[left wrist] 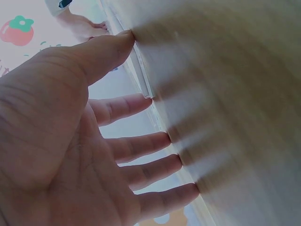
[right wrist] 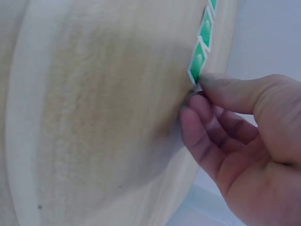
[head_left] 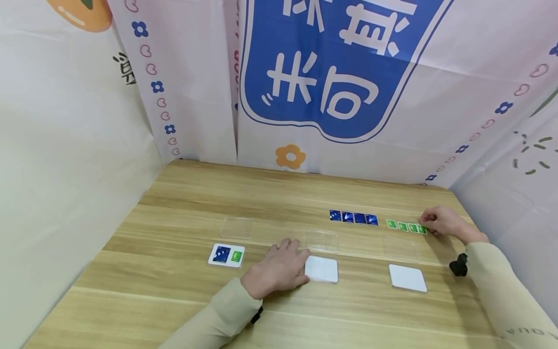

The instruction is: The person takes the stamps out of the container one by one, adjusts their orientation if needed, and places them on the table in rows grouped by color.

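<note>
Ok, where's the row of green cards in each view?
Head: green row right of centre, at the right hand.
Left wrist: can't make it out.
Right wrist: top, right of centre, ending at that hand.
Shared landmark: the right hand, upper left in the left wrist view.

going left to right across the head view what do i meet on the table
White card with blue and green stickers → left hand → middle blank white card → row of blue stickers → row of green stickers → right hand
</note>
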`<action>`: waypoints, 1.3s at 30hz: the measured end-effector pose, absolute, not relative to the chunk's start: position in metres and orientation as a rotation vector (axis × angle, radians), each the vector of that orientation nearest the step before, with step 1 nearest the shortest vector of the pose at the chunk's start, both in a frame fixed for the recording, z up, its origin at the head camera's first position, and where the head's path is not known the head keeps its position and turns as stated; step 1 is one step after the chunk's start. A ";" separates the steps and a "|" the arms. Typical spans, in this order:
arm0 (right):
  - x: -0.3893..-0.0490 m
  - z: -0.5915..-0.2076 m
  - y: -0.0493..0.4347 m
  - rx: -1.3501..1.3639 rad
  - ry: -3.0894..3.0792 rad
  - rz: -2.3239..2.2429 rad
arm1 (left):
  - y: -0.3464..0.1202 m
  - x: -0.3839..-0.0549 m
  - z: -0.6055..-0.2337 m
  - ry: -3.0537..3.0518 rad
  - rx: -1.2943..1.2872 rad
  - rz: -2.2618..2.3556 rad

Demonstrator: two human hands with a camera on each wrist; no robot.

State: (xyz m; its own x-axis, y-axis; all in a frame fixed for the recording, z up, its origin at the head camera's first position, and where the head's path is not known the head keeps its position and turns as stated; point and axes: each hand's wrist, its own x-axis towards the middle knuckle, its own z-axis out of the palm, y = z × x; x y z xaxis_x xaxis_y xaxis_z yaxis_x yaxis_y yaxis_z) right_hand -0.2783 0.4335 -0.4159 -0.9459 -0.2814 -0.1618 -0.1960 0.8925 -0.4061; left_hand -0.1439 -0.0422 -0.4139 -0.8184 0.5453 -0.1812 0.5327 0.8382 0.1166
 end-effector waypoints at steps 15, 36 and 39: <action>-0.277 -0.399 0.423 -0.320 2.892 -0.536 | -0.041 -0.145 -0.415 2.814 0.834 0.097; -0.269 -0.374 0.398 -0.353 2.883 -0.607 | -0.046 -0.144 -0.412 2.798 0.875 0.084; -0.267 -0.369 0.392 -0.353 2.882 -0.608 | -0.047 -0.144 -0.411 2.800 0.876 0.090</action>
